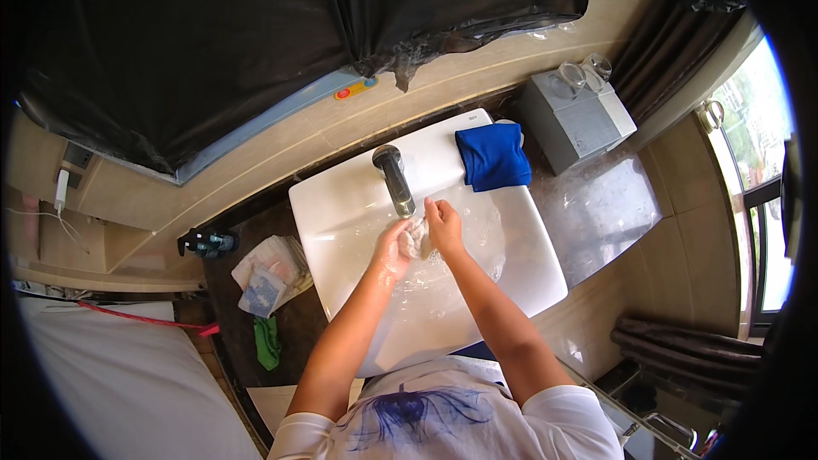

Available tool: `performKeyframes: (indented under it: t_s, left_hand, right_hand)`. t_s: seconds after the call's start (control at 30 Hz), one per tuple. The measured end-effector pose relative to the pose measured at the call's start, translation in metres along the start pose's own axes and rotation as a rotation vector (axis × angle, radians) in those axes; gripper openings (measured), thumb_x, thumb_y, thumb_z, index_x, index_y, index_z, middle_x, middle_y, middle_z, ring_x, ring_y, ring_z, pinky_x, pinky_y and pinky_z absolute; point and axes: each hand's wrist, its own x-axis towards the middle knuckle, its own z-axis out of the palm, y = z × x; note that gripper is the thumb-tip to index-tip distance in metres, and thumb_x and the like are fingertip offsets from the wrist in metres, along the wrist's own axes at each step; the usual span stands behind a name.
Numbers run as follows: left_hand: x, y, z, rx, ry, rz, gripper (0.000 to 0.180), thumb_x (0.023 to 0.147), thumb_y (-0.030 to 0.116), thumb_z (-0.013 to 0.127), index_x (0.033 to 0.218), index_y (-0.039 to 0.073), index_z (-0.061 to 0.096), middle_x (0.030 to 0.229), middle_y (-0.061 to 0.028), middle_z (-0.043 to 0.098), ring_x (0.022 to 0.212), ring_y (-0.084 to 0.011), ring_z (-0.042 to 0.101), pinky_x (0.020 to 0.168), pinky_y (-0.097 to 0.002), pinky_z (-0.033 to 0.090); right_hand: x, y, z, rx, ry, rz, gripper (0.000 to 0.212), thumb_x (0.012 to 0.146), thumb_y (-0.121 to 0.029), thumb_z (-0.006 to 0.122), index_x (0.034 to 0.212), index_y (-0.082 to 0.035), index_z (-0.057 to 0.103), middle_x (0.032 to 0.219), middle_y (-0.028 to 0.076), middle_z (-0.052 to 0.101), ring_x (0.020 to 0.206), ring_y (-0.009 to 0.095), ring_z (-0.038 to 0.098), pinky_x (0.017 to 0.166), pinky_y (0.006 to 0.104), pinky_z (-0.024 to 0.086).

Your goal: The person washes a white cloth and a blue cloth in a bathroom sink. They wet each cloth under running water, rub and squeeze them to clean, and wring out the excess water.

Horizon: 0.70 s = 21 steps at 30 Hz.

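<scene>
Your L hand [391, 250] & R hand [445, 228] both grip a soft, crumpled whitish cloth [416, 241] by the shiny tap [395, 182], over the glossy white basin [328, 213]; smooth blue cloth [494, 158] on R rim, boxy grey carton [581, 119] beyond.

A dark, glossy worktop [294, 349] runs along the wall, bright reflections showing on its right part. A white washbasin [538, 274] takes up the middle, reaching from near the back edge toward the front. At the back left corner are dark bottles [211, 244], their exact number hard to tell. Between them and the basin lies a pile of pale folded cloths [277, 267]. A crumpled green cloth [267, 343] lies toward the front left corner. A grey box [578, 123] sits near the back edge, right of the basin.
</scene>
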Motion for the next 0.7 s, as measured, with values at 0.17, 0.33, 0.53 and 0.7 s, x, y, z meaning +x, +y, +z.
performKeyframes:
  t_s: [0.17, 0.33, 0.53, 0.7]
  left_hand:
    - [-0.011, 0.029, -0.009, 0.115, -0.015, 0.093, 0.028, 0.077, 0.015, 0.061, 0.103, 0.006, 0.053, 0.096, -0.0041, 0.058, 0.089, -0.0171, 0.056, 0.08, -0.0334, 0.043]
    - [-0.011, 0.035, -0.017, 0.512, 0.073, 0.284, 0.031, 0.075, 0.015, 0.065, 0.102, 0.002, 0.056, 0.091, -0.004, 0.059, 0.084, -0.0132, 0.055, 0.076, -0.0277, 0.043]
    - [-0.022, 0.05, -0.008, 0.622, -0.004, -0.055, 0.035, 0.076, 0.021, 0.067, 0.104, 0.002, 0.057, 0.091, -0.0049, 0.06, 0.082, -0.0146, 0.057, 0.072, -0.0283, 0.045]
    - [-0.02, 0.045, -0.005, 0.507, -0.061, -0.09, 0.032, 0.079, 0.017, 0.061, 0.106, 0.002, 0.053, 0.093, -0.0057, 0.06, 0.086, -0.017, 0.059, 0.079, -0.034, 0.048]
  right_hand:
    - [-0.001, -0.028, -0.031, 0.06, -0.579, 0.332, 0.031, 0.075, -0.028, 0.066, 0.082, 0.002, 0.063, 0.079, 0.005, 0.061, 0.076, 0.015, 0.055, 0.071, 0.029, 0.043]
    - [-0.001, -0.027, -0.035, 0.427, -0.639, 0.245, 0.012, 0.08, -0.007, 0.059, 0.091, -0.009, 0.058, 0.082, 0.002, 0.06, 0.079, 0.012, 0.057, 0.068, 0.0271, 0.046]
    - [0.002, -0.024, -0.024, 0.606, -0.581, 0.319, 0.02, 0.08, 0.0, 0.056, 0.096, -0.012, 0.056, 0.084, 0.002, 0.059, 0.074, 0.012, 0.057, 0.063, 0.0267, 0.048]
    - [0.0, -0.024, -0.008, 0.596, -0.588, 0.26, 0.018, 0.081, -0.001, 0.054, 0.098, -0.003, 0.059, 0.086, 0.006, 0.06, 0.076, 0.014, 0.058, 0.066, 0.0256, 0.047]
